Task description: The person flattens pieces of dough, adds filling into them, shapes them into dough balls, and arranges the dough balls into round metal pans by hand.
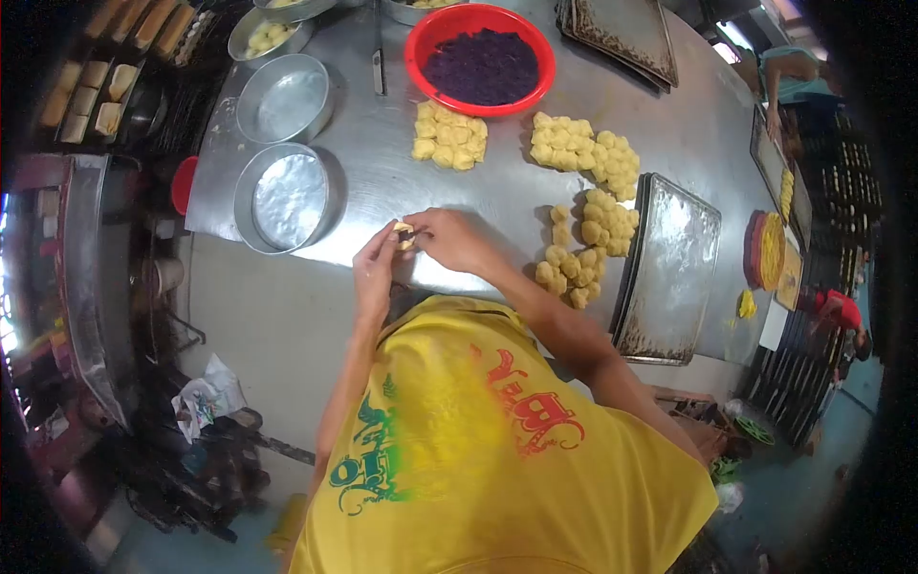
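Near the table's front edge, my left hand (375, 266) and my right hand (453, 241) meet around a small piece of yellow dough (405, 243) with dark filling in its middle. Fingers of both hands are pinched on it. Above them stands a red basin (415, 69) of dark purple filling (483, 67). A block of joined yellow dough balls (448, 137) lies just below the basin. More dough clusters (562, 143) are to the right, with looser balls (571, 271) nearer the front edge.
Two round metal pans (285, 98) (283, 199) stand at the left of the steel table (368, 172). A knife-like tool (379, 72) lies behind. Flat trays (672, 268) are at the right and at the back (622, 33). Other people (841, 311) show at the far right.
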The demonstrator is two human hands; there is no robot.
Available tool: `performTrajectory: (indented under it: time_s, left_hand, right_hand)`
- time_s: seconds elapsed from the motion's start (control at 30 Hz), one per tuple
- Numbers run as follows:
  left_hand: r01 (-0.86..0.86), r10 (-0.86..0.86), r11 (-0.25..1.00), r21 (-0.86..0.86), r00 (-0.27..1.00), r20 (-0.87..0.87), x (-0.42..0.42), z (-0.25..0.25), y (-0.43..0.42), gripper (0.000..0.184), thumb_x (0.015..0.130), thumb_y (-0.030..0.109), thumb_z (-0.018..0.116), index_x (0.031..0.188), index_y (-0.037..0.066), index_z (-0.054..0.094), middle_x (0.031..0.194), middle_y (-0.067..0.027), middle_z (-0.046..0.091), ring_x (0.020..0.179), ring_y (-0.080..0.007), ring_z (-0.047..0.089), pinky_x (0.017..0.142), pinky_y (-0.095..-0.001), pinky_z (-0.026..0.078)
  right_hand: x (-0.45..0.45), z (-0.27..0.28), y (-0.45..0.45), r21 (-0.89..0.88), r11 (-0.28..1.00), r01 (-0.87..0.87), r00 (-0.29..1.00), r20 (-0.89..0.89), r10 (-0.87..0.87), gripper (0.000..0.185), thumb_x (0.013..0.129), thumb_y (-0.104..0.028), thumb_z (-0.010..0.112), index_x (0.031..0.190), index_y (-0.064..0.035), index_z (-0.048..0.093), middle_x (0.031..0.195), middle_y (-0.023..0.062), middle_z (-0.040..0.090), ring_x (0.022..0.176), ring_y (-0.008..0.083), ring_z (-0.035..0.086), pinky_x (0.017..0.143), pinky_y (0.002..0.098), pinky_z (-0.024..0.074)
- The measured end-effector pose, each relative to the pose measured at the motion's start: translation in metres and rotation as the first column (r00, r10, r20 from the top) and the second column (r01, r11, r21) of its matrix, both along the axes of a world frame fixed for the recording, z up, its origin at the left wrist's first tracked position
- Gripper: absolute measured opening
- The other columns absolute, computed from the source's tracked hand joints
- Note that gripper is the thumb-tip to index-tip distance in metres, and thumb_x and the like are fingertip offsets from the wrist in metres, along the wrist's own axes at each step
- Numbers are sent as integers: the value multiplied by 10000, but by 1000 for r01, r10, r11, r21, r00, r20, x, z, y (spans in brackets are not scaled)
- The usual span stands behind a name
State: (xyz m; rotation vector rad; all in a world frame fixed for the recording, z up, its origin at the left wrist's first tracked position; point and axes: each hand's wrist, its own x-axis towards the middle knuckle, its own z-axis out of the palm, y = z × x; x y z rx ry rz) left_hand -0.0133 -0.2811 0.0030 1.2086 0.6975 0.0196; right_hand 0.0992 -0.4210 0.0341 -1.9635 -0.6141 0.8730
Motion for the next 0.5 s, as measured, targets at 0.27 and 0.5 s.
performTrajectory:
  time_s: [0.27, 0.5]
  left_hand:
    - [156, -159, 983, -99, 987, -21, -3, 5, 23, 411, 1042, 151, 588, 1406, -39, 579, 1141, -109, 705, 951, -162, 682, 838, -281, 562]
    - [236, -228, 938, -253, 972, 61, 1, 1, 47, 352, 1048, 104, 550, 1352, -65, 606, 1202, -132, 688, 1061, -188, 679, 902, -306, 597]
  right_hand:
    - [-20, -43, 9, 194, 947, 255, 966, -84, -243, 221, 869, -144, 751, 998, 29, 708, 820, 150, 734, 698, 266, 696, 669, 362, 536]
    - [-22, -36, 14, 178, 932, 315, 941, -186, -282, 231, 903, -198, 771, 1050, -22, 741, 850, 79, 735, 800, 146, 674, 734, 325, 537]
